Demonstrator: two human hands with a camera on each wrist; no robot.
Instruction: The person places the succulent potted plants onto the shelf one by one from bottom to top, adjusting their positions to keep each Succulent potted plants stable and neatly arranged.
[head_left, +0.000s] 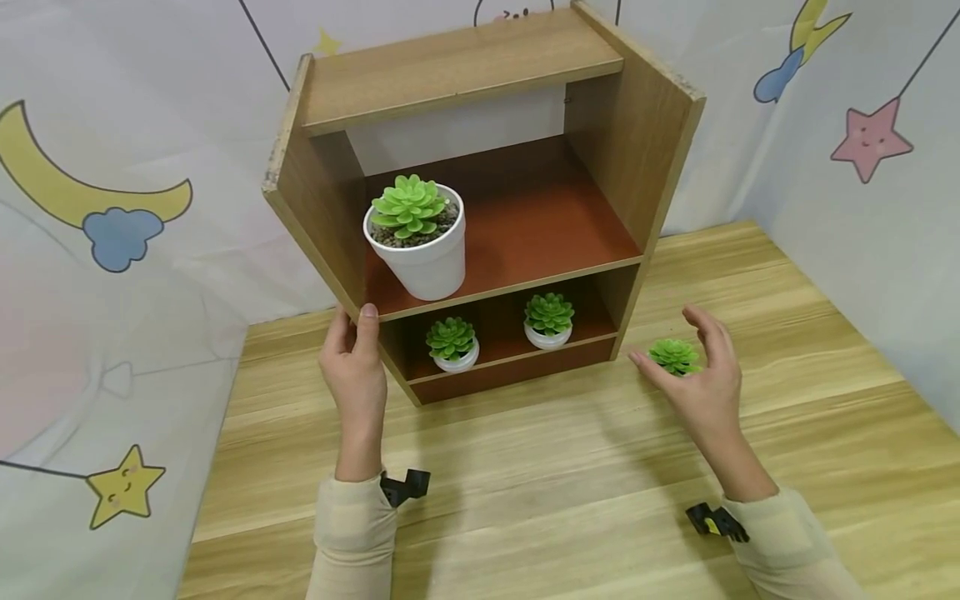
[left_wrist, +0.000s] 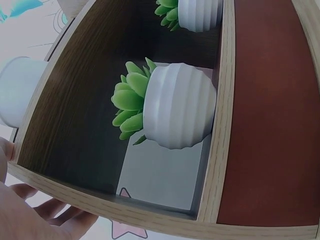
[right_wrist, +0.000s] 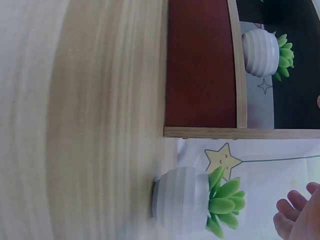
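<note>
My left hand (head_left: pixel 356 379) grips the left side panel of a small wooden shelf (head_left: pixel 465 67), thumb on the front edge. In the left wrist view, the fingers (left_wrist: pixel 75 220) reach round the panel's outer side. A larger white pot with a green succulent (head_left: pixel 429 265) stands at the left of the upper compartment. Two small potted succulents, a left one (head_left: pixel 452 340) and a right one (head_left: pixel 550 317), sit in the lower compartment. My right hand (head_left: pixel 711 392) hovers near a third small potted succulent (right_wrist: pixel 182 200) on the table, thumb and fingers apart, without touching it.
The shelf stands on a wood-grain table (head_left: pixel 540 492), near a white cloth backdrop (head_left: pixel 217 258) printed with moons and stars. A dark red board (right_wrist: pixel 200 65) forms the shelf's base front. Black wrist mounts (head_left: pixel 405 487) sit at both sleeves.
</note>
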